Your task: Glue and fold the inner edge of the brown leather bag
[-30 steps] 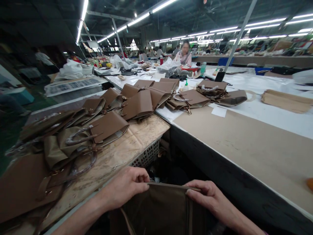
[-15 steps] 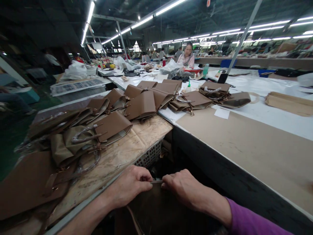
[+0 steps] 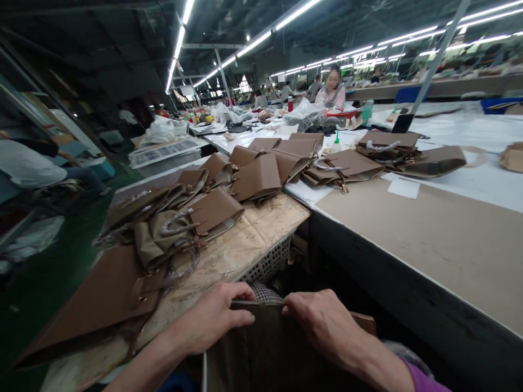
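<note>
The left hand (image 3: 212, 318) and right hand (image 3: 327, 326) pinch the bag (image 3: 269, 343) by its rim, apart, seemingly keeping it taut. Brown handbags (image 3: 258, 177) lie heaped within reach.

The bottom edge cuts off the brown bag (image 3: 265, 348), whose inside is too dark to read. The right hand (image 3: 322, 321) hides its own fingertips. The distant workers (image 3: 286, 92) are too small to make out, and one person's (image 3: 333, 95) face is blurred.
</note>
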